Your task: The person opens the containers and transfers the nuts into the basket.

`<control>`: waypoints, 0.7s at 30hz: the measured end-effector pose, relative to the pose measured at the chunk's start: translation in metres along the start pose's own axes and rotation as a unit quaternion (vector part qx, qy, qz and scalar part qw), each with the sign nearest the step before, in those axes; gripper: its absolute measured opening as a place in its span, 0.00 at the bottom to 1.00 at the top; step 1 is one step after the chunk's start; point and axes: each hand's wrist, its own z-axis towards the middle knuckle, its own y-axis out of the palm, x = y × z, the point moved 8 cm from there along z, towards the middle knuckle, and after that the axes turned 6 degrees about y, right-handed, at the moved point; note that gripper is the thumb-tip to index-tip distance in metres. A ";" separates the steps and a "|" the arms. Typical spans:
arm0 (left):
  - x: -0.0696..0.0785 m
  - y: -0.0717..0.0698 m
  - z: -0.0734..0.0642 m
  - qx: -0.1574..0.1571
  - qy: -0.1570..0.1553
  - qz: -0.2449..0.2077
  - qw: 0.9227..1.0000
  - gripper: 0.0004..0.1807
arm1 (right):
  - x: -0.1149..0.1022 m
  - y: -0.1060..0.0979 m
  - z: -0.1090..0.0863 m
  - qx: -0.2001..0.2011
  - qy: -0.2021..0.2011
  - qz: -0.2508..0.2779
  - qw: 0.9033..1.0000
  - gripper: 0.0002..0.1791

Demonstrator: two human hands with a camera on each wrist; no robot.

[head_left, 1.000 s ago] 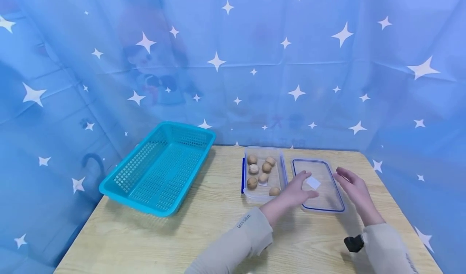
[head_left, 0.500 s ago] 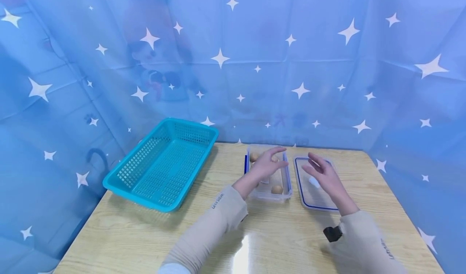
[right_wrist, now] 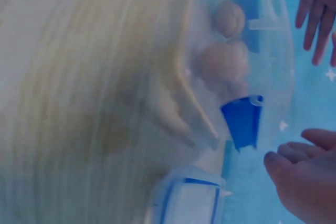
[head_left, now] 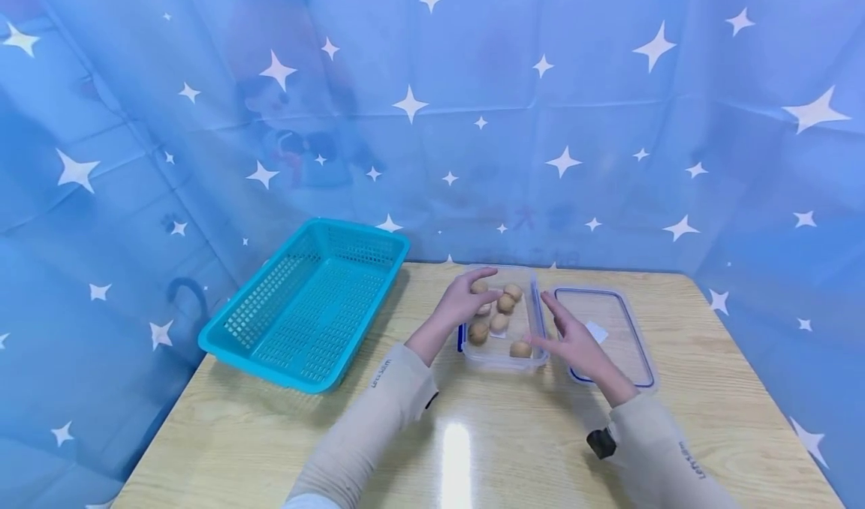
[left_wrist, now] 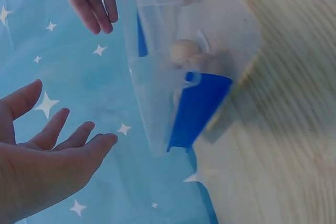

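Observation:
A clear plastic container (head_left: 503,360) with blue side clips holds several walnuts (head_left: 505,303) and a small white packet. My left hand (head_left: 462,302) hovers over its left side with fingers spread and holds nothing. At the right side my right hand (head_left: 574,347) is held with fingers extended, its thumb near the front right walnut (head_left: 520,350). Both palms face each other across the container. In the left wrist view a blue clip (left_wrist: 199,108) hangs open, a short gap from the left hand's fingers. The right wrist view shows another clip (right_wrist: 244,121) near the right fingertips.
The container's clear lid (head_left: 625,336) with a blue seal lies just right of it, a white packet (head_left: 598,332) on it. A turquoise perforated basket (head_left: 324,374) stands at the left of the wooden table (head_left: 513,434). A starry blue curtain (head_left: 473,81) hangs behind.
Both hands have moved left from over the lid to either side of the container. The left hand went first across the walnuts. The container stays in place.

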 end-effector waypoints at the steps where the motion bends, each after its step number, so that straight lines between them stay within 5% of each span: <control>1: -0.001 -0.001 0.000 0.002 0.001 0.000 1.000 0.27 | 0.000 0.002 0.000 -0.002 0.000 -0.008 1.000 0.52; 10: -0.012 -0.004 -0.005 0.007 -0.005 0.002 1.000 0.27 | 0.007 0.015 -0.003 -0.004 0.005 -0.055 0.998 0.65; 21: -0.018 0.016 -0.008 -0.033 0.015 -0.052 0.998 0.26 | 0.012 0.013 -0.004 0.000 -0.002 -0.062 0.998 0.66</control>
